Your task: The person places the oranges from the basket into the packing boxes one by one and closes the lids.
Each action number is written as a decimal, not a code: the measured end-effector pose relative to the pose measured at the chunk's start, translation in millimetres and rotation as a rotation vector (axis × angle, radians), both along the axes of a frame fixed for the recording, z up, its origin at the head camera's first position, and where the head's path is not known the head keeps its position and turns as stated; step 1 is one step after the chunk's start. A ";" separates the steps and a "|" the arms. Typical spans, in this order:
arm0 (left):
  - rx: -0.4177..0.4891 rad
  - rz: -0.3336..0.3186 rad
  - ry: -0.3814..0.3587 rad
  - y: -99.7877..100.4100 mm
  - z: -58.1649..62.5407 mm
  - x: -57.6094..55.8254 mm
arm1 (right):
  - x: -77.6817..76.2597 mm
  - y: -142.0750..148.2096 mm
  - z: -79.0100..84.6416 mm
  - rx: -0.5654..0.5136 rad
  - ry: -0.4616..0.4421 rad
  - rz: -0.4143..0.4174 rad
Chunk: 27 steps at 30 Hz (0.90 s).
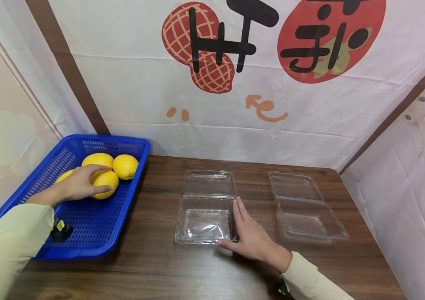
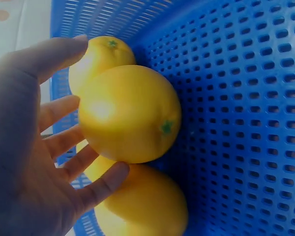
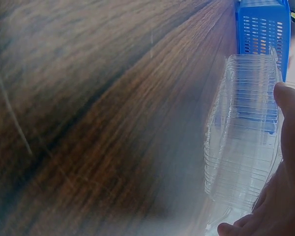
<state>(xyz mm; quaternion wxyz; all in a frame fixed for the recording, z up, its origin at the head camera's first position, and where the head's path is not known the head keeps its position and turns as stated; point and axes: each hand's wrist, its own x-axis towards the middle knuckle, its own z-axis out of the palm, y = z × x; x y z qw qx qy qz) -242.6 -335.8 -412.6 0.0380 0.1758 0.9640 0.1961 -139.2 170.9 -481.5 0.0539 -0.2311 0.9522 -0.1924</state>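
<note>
My left hand point(image 1: 79, 183) is inside a blue plastic basket point(image 1: 120, 221), its thumb and fingers spread about a yellow lemon point(image 1: 105, 183). In the left wrist view, the fingertips lie right at the side of that lemon point(image 2: 132, 115), and the little finger overlaps another lemon point(image 2: 147, 204) below it. More lemons point(image 1: 125, 166) sit beside and behind, one partly hidden by the hand. My right hand point(image 1: 251, 237) rests along the right side of a clear, lidded plastic box point(image 1: 206, 223) with its lid laid back. The fingers are straight, the thumb at the front corner.
A second clear box point(image 1: 306, 218), also with its lid folded back, stands to the right on the brown wooden table point(image 1: 152, 271). A printed cloth point(image 1: 130, 91) hangs behind the table. A small black object point(image 1: 60, 230) shows by the left sleeve.
</note>
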 end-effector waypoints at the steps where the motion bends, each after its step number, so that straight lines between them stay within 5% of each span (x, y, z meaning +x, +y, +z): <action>1: -0.011 -0.008 0.017 -1.2 -1.8 -0.1 | -0.4 -0.1 0.2 -0.001 -0.001 0.000; 4: -0.042 -0.017 0.033 -4.0 -6.4 -1.0 | -1.2 -0.3 0.6 -0.002 0.002 0.004; 13: -0.039 0.044 -0.077 -5.2 -10.7 0.7 | -1.2 -0.5 2.0 -0.002 0.006 0.004; 27: -0.021 0.079 -0.078 -3.2 -21.3 -0.1 | 0.2 -1.7 1.3 0.003 0.006 -0.002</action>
